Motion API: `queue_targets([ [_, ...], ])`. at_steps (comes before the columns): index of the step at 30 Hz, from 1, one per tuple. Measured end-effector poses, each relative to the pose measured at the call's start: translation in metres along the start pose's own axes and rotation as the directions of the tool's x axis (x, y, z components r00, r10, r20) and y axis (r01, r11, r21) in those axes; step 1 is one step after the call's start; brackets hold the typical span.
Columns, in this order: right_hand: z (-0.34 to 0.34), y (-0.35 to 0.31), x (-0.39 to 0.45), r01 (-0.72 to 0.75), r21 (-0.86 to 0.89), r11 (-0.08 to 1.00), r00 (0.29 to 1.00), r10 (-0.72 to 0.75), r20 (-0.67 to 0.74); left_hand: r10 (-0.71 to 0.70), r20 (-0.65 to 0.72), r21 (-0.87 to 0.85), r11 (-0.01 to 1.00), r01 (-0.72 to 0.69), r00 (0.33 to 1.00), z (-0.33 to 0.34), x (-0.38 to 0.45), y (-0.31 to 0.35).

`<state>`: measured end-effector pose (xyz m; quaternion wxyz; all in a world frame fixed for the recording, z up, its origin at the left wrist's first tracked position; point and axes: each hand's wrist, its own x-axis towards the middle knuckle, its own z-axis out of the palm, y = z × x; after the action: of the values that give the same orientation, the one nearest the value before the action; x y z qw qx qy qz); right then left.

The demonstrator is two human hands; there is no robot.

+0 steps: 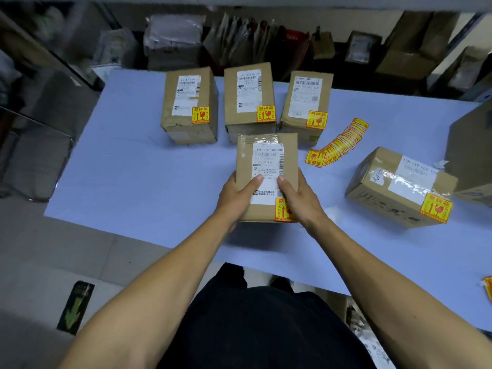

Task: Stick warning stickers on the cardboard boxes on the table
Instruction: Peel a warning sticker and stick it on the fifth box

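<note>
I hold a small cardboard box [266, 161] in the middle of the blue table [138, 166]. My left hand [235, 194] grips its left side and my right hand [296, 195] its right side, thumbs on the white label. A yellow and red warning sticker [282, 210] sits at its near right corner, partly under my right hand. Three boxes stand in a row behind it, left [189, 105], middle [249, 98] and right [306, 105], each with a sticker. A strip of loose stickers [338, 143] lies to the right.
A larger stickered box [399, 186] lies at the right, with another big carton [471, 155] behind it at the table's right edge. One more sticker [488, 287] pokes in at the far right edge. Shelves and packages fill the background beyond the table.
</note>
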<state>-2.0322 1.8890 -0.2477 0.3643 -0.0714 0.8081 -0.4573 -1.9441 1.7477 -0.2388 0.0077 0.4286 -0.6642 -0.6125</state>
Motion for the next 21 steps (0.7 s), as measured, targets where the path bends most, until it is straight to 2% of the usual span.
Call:
queue_targets([
  [5,0.023,-0.017,-0.002,0.048,-0.038,0.998,0.996,-0.045,0.075,0.001,-0.079,-0.040,0.999,-0.004,0.997,-0.029,-0.010,-0.006],
  [11,0.071,-0.043,0.000,0.074,-0.058,0.996,0.989,-0.066,0.133,0.003,-0.111,-0.083,0.997,-0.012,0.994,-0.083,-0.001,-0.020],
  [21,0.211,-0.099,0.009,0.036,-0.044,0.998,0.992,-0.030,0.125,-0.011,-0.064,-0.086,0.996,0.006,0.998,-0.226,0.045,-0.055],
])
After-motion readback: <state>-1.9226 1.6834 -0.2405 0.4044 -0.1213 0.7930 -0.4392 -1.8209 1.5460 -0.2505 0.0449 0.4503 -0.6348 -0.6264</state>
